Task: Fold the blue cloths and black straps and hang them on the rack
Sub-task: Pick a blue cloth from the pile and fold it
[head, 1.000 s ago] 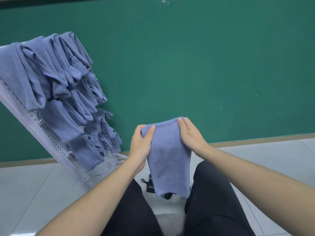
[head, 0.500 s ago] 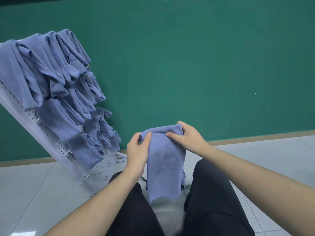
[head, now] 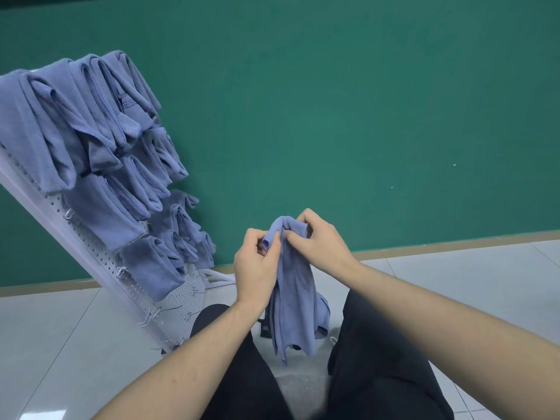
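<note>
Seated view, looking down past your knees toward a wall. Your left hand (head: 257,268) and right hand (head: 321,241) meet in front of you, each pinching the bunched top edge of one blue cloth (head: 292,298) with curled fingers and thumb; the cloth hangs narrow and gathered from that grip, its lower end dangling between your legs, clear of the floor. Behind its hanging end, on the floor, lie a black strap (head: 265,328) with a small label and part of another blue cloth (head: 321,313), both largely hidden.

The floor (head: 454,286) is laid in pale grey glossy tiles with thin joints. It meets the wall along a tan skirting strip (head: 439,248). The wall (head: 348,116) is a flat matte green, marked with a few small pale specks.

To your left, a white perforated rack (head: 91,247) leans back at a slant, its base standing on the tiles near the skirting. Folded blue cloths (head: 91,131) hang over its hooks in overlapping rows, covering its upper and middle part. Lower down, bare wire hooks (head: 148,318) project from the perforated panel. Your black trousers (head: 378,359) fill the bottom of the frame, with a patch of grey surface (head: 303,392) visible between the legs.
</note>
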